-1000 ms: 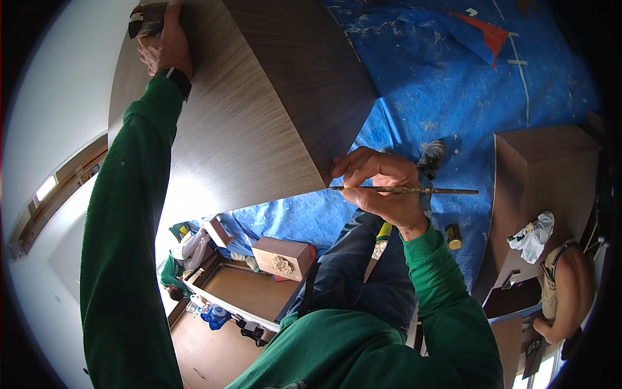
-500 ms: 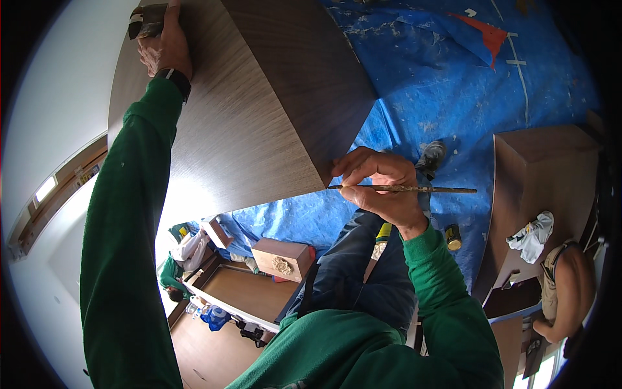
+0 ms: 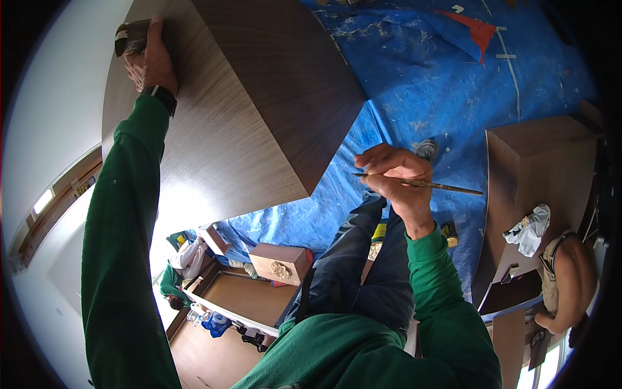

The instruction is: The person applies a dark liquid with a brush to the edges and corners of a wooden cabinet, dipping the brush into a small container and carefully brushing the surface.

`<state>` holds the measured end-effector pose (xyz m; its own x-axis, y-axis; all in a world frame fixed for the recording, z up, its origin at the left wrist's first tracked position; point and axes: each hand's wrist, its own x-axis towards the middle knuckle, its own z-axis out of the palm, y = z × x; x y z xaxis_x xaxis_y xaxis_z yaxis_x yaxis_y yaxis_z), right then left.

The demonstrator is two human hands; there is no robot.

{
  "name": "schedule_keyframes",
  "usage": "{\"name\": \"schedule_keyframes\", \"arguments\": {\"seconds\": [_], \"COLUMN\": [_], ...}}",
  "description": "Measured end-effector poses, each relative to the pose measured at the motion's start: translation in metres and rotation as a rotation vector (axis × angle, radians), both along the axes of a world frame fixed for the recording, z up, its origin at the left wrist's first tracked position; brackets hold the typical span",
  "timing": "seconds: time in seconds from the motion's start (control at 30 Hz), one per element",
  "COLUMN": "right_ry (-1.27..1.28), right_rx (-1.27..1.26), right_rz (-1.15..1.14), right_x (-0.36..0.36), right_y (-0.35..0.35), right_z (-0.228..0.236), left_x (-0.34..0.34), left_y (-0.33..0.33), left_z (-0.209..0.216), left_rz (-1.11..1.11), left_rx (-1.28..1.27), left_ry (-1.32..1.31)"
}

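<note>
A large wood-grain cabinet or box [image 3: 240, 123] fills the upper left, its near corner pointing down toward me. At its upper left edge my left hand [image 3: 155, 68] is closed around a small dark container [image 3: 136, 37] with a light band; its contents are not visible. Held in a pinch, a thin, paint-stained paintbrush [image 3: 457, 190] sits in my right hand [image 3: 403, 178], in front of my legs. Its tip points left and stands apart from the cabinet's corner.
A blue tarp [image 3: 440, 97] covers the floor. To the right stands another wooden cabinet [image 3: 538, 168] with a white cloth [image 3: 528, 230], beside a person [image 3: 570, 272]. A tin [image 3: 449, 233] stands near my leg. Lower left are a wooden box [image 3: 278, 259], a shallow drawer [image 3: 243, 298] and another person [image 3: 170, 285].
My right hand has drawn the paintbrush away from the cabinet's corner, to the right and slightly up. The left hand keeps its hold on the container; the view has shifted slightly.
</note>
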<state>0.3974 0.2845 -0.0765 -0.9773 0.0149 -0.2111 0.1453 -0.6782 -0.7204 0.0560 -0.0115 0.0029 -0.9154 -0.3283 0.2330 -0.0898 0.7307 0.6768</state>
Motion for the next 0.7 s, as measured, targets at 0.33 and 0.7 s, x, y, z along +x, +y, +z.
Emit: {"name": "schedule_keyframes", "arguments": {"seconds": [0.33, 0.7], "right_ry": [-0.198, -0.2], "right_rx": [-0.101, -0.065], "right_rz": [-0.047, 0.023], "right_x": [0.043, 0.046], "right_y": [0.034, 0.068], "right_z": [-0.016, 0.0], "left_x": [0.011, 0.009], "left_y": [0.022, 0.009], "left_z": [0.007, 0.008], "left_rz": [0.031, -0.022], "left_rx": [0.114, 0.01], "left_ry": [0.009, -0.02]}}
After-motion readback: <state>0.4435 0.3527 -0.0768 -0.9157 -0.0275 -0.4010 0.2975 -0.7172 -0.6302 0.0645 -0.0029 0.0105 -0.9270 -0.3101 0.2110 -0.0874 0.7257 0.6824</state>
